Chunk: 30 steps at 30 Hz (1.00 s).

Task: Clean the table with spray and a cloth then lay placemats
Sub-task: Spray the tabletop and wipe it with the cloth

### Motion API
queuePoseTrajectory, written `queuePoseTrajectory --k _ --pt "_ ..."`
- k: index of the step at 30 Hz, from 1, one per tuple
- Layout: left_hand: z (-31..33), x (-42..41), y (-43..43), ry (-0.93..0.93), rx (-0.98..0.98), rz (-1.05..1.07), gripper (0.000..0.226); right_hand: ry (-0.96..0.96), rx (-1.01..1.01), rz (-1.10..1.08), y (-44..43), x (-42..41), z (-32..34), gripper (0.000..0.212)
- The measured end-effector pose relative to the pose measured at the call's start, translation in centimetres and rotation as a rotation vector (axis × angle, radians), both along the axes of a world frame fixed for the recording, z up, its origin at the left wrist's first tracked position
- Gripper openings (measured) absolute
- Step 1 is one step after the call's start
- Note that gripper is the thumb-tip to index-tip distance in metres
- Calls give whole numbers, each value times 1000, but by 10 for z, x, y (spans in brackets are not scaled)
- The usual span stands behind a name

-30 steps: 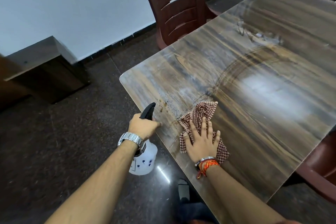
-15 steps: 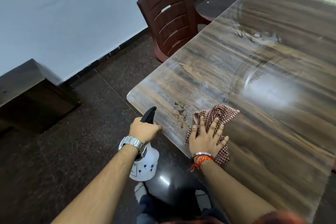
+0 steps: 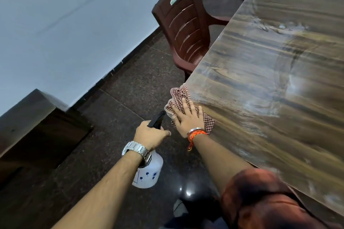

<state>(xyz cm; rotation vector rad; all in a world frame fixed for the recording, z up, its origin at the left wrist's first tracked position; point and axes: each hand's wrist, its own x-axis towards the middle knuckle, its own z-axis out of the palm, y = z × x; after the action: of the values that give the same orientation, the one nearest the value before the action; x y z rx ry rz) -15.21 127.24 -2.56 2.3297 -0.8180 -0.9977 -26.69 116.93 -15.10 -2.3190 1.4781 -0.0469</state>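
Pale wall [image 3: 74,24], dark speckled stone floor [image 3: 130,89] with a light glare [image 3: 188,192], maroon plastic chair [image 3: 186,29], dark wooden cabinet [image 3: 37,126] at left.

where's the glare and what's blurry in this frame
Head view: a pale glare patch sits on the table top, and a small bright glint shows on the dark floor. Also in the head view, the sleeve and the table's near edge are smeared by blur, while the chair looks fairly sharp.

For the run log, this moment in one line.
left hand grips white plastic spray bottle | right hand presses red-checked cloth on wooden table corner
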Motion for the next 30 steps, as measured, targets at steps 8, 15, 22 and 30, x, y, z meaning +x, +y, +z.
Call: queuePoseTrajectory --k 8,15,22,30 --pt "-8 5 -21 47 10 -195 17 76 11 -805 41 -158 -8 53" --pt "-10 -4 -54 90 7 -302 16 32 38 -1245 70 -192 -4 54" --pt "-3 -7 -122 3 -61 -373 19 77 -107 -1082 45 -117 -16 52" --pt "-1 10 -185 -2 -9 -593 14 36 -115 -1026 1 -46 -12 51"
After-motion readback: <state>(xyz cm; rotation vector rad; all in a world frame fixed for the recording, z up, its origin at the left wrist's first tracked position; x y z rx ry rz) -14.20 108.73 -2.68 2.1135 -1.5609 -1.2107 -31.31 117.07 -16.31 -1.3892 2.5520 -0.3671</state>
